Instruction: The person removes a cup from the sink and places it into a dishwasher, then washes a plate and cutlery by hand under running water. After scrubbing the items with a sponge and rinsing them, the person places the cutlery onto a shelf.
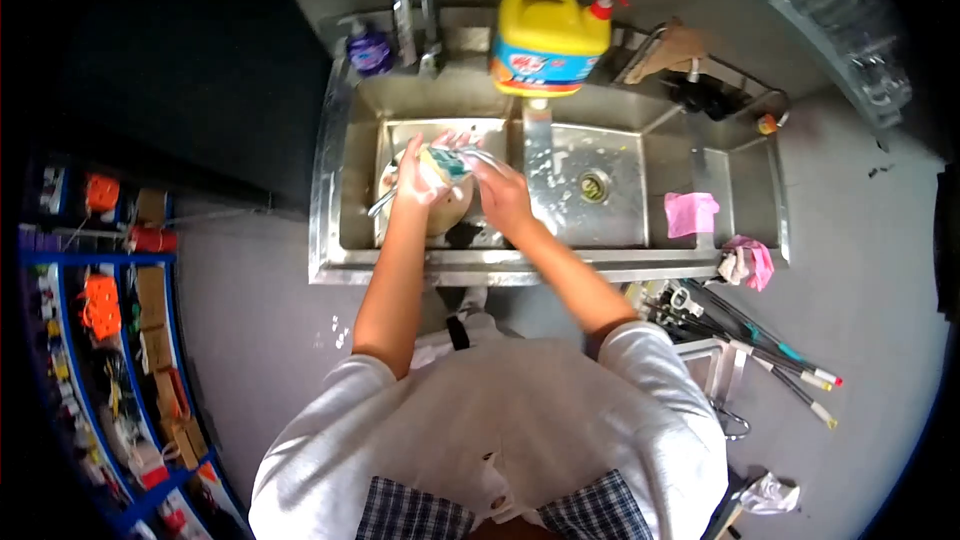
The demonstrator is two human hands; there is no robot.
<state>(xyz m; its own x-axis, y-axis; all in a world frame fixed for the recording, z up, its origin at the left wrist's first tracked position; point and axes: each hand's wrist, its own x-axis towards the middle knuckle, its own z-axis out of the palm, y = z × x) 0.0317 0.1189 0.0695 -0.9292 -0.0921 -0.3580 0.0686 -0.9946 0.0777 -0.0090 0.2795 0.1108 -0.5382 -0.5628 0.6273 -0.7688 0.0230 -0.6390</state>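
Over the left basin of the steel sink, my left hand is closed around a yellow and green sponge. My right hand comes in from the right, its fingers closed on a shiny metal utensil that meets the sponge. Its kind I cannot tell, as fingers and sponge cover part of it. Below both hands, a pale round dish lies in the basin. A thin metal handle sticks out to the left of my left wrist.
Behind the basin stand a faucet, a purple soap bottle and a large yellow detergent jug. Pink cloths hang at the sink's right side. Poles lie on the floor at right; shelves stand at left.
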